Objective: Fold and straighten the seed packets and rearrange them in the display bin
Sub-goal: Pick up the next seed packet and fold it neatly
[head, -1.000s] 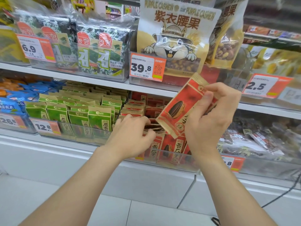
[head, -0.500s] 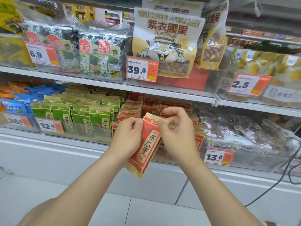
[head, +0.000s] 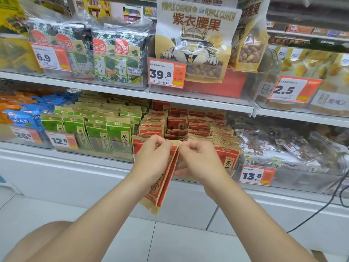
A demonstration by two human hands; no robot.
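Note:
A red and tan seed packet (head: pixel 160 188) hangs upright in front of the shelf, seen nearly edge-on. My left hand (head: pixel 153 159) pinches its top left corner and my right hand (head: pixel 198 159) pinches its top right corner, both at the packet's tan top strip. Behind my hands stands the clear display bin (head: pixel 251 176) on the lower shelf, filled with several rows of the same red seed packets (head: pixel 190 125). My hands hide the front middle row of the bin.
Green seed packets (head: pixel 98 127) fill the bin to the left, and blue bags (head: pixel 18 120) lie further left. Clear-wrapped snacks (head: pixel 283 148) sit to the right. Seaweed packs (head: pixel 117 57) and cashew bags (head: pixel 194 40) stand on the upper shelf. A black cable (head: pixel 321 208) hangs at the right.
The packet came down from my raised right hand to in front of the bin and turned upright. My left hand joined it, and both hands now pinch the top edge.

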